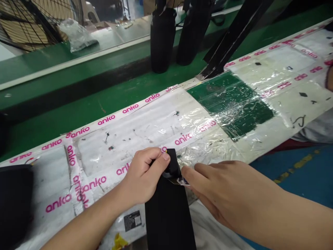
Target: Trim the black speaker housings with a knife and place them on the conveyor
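Observation:
A long black fabric piece [169, 215] runs from the bottom edge up to both hands, its upper end folded into a small loop. My left hand [147, 173] is closed on that folded end, thumb on top. Against the right side of the fold, my right hand [221, 191] has its fingers curled together around a small shiny item [182, 180], perhaps a blade or scissors, too hidden to name surely. Under the hands lies a work surface covered with white sheeting and pink-lettered tape [130, 107].
Black cylindrical pieces [163, 41] hang over the green conveyor [85, 104] beyond. A dark object [15, 205] lies at the left. A clear plastic bag [76, 33] and a fan [33, 21] are at upper left. Part of another person's arm [330, 78] shows at the right edge.

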### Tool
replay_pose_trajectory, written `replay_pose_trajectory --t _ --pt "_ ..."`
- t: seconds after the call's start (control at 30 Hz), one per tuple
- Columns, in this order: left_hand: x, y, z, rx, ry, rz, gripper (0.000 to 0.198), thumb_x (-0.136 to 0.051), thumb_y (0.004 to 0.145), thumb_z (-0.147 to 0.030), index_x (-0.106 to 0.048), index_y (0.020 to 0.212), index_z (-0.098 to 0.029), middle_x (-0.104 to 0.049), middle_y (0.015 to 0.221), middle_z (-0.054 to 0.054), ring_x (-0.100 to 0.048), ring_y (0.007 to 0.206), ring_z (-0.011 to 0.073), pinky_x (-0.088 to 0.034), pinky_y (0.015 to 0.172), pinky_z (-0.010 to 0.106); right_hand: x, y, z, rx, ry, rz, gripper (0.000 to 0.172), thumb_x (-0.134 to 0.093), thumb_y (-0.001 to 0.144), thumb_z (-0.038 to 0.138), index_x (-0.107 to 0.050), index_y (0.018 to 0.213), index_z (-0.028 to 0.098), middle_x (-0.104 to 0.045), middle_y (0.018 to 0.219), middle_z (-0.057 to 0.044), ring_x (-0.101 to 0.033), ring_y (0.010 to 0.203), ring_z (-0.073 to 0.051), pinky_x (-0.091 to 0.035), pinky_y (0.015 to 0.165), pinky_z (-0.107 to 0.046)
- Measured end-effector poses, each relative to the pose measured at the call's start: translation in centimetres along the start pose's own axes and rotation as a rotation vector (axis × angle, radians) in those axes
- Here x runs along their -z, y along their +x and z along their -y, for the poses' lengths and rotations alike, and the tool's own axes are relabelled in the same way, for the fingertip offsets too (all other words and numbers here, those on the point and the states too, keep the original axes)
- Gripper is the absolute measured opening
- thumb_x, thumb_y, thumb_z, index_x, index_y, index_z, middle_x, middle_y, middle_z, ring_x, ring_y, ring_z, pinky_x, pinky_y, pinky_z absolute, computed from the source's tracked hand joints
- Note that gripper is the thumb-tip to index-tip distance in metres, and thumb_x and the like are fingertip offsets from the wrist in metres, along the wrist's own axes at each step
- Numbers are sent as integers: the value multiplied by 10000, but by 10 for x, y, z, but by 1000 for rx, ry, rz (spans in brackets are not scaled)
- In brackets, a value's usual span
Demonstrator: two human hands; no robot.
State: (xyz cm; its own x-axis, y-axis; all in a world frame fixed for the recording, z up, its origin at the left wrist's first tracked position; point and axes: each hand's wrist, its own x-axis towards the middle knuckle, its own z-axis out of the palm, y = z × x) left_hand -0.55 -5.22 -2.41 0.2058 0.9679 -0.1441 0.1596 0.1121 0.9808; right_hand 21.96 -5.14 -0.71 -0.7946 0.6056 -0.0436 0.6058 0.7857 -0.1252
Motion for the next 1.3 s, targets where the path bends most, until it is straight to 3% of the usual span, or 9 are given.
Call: replay_pose_trajectory --t 0.17,0.7,0.93,1.1,1.2,1.3 --pt "0 0 0 -2 4 -2 450 -518 1027 -342 -344 629 -225 -313 613 -59 -296 590 130 -270 545 299 5 -3 -1 25 50 33 504 -649 693 117 -394 1096 279 -559 703 58 -519 449 -214 -76 534 -339" --pt "4 0 5 -48 32 39 473 -496 1067 -344 -322 645 -220 -331 626 -56 -317 595 128 -278 562 300 16 11 1 13 -16 160 459 -700 635 84 -438 960 273 -558 621 57 -545 380 -230 -23 497 -303" --pt "7 1 6 -121 67 70 456 -492 1071 -296 -332 652 -211 -349 628 -59 -344 592 125 -285 591 301 16 7 -1 49 -52 81 546 -712 502 73 -488 965 257 -548 611 35 -525 381 -234 -40 525 -307" --pt "5 4 6 -151 79 84 454 -489 1072 -272 -324 653 -212 -338 615 -62 -351 588 128 -281 601 306 16 6 -4 94 -95 97 460 -717 528 75 -530 914 242 -568 612 -2 -520 390 -229 -66 509 -333" --pt "5 4 7 -159 79 88 451 -490 1079 -285 -334 662 -213 -347 625 -60 -353 590 129 -280 601 308 19 8 -3 116 -140 179 473 -707 554 87 -586 990 224 -594 638 -12 -528 398 -227 -58 498 -343" --pt "8 2 7 -166 71 98 435 -442 1086 -294 -323 674 -218 -349 643 -53 -364 601 135 -277 602 313 25 9 -4 102 -125 175 562 -712 541 88 -610 1080 211 -559 597 29 -517 365 -219 -23 507 -339"
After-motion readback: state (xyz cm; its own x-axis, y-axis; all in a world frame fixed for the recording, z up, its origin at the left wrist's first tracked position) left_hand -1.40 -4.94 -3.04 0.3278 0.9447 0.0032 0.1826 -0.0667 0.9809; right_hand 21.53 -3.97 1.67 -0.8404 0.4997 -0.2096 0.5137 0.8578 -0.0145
